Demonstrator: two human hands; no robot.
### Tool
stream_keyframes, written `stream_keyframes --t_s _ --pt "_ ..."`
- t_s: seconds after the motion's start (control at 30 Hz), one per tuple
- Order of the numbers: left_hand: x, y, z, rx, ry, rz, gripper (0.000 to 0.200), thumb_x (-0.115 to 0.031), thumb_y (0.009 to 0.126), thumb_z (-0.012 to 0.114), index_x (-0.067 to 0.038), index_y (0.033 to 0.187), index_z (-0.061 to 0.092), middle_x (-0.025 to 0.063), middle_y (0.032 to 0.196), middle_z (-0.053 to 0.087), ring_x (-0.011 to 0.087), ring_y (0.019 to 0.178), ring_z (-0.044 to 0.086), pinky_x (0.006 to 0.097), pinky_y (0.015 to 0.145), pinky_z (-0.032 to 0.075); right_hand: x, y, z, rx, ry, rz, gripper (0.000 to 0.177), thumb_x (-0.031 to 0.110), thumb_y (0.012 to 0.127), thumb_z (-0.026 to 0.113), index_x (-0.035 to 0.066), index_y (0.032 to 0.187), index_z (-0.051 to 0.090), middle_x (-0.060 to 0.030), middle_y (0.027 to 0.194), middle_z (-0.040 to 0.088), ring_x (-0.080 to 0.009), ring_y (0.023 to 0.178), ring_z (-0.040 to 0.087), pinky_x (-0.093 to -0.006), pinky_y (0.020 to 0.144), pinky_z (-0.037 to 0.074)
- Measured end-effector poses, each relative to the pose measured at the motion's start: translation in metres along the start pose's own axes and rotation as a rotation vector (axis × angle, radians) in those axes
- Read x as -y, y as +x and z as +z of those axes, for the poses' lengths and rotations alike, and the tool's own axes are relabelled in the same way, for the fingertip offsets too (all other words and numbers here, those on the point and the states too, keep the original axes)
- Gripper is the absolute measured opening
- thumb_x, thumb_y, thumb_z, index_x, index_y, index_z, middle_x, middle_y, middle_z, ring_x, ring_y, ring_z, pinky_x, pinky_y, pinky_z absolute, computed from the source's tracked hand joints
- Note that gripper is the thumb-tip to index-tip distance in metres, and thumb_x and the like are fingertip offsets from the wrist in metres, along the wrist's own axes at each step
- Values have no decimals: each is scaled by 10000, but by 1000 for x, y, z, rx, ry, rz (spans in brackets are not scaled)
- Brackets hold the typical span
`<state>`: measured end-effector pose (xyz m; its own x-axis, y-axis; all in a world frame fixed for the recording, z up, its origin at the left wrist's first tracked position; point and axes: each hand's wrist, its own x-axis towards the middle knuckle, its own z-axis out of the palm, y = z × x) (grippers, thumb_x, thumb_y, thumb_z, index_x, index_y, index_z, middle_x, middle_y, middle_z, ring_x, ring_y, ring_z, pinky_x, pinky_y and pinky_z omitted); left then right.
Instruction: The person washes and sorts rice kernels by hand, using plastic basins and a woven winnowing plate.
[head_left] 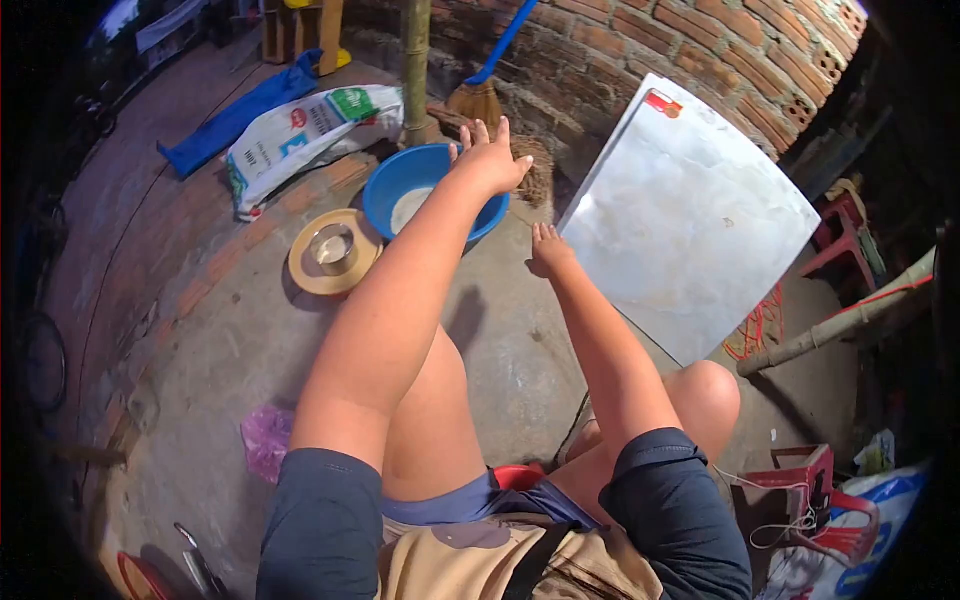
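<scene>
My left hand (488,165) is stretched forward with its fingers spread, holding nothing. It overlaps the right rim of a blue tub (378,190), which has something whitish in its bottom. My right hand (549,250) is held out lower, fingers extended and nothing in them. Right beside it is the left edge of a large white panel (690,220) with a red sticker on one corner. Left of the tub sits a round tan tray (305,272) bearing a round metal container (333,248).
A broom (474,100) with a blue handle leans by the brick wall (640,50). A printed sack (310,135) lies at the left back, and a purple plastic bag (266,442) on the floor. Red stools (815,480) and a bamboo pole (840,320) are at right.
</scene>
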<state>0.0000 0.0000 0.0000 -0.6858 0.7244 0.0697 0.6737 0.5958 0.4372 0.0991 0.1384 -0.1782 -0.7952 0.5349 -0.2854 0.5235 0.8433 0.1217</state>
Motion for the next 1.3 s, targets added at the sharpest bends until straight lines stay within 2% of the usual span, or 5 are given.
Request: stream_keyframes --t_s 0.43,0.63,0.8,0.97,1.3 --pt "73 -26 16 -214 286 552 767 -454 805 534 -125 1394 170 192 1424 175 386 1315 140 498 1050 163 69 63 51 -22 81 -243 878 308 758 613 40 1392 67 -122 1450 144 -269 1325 193 -393 1061 222" --pt "128 47 60 374 842 901 694 -387 785 576 -151 1360 269 168 1397 266 323 1308 214 466 1056 191 79 83 93 -89 247 -268 872 311 768 603 37 1390 56 -161 1446 122 -284 1323 190 -404 1061 217" --pt "168 85 186 -505 -232 -598 784 -351 717 665 5 1309 294 171 1346 339 310 1276 267 397 1057 223 79 137 176 15 1135 8 915 481 779 567 3 1378 66 -237 1421 116 -360 1306 183 -485 1013 278" --pt "211 66 262 -622 -1132 -1415 1015 -379 656 737 -56 1380 104 205 1365 275 359 1261 274 480 1010 303 57 154 143 319 1965 300 987 645 737 519 71 1392 53 -214 1430 65 -424 1274 200 -535 934 351" --pt "245 77 296 -142 -1875 -1086 559 -57 768 561 -60 1263 303 192 1284 367 391 1132 436 534 857 452 36 216 120 364 2117 223 777 568 709 617 181 1293 280 -145 1245 315 -383 1058 438 -521 755 473"
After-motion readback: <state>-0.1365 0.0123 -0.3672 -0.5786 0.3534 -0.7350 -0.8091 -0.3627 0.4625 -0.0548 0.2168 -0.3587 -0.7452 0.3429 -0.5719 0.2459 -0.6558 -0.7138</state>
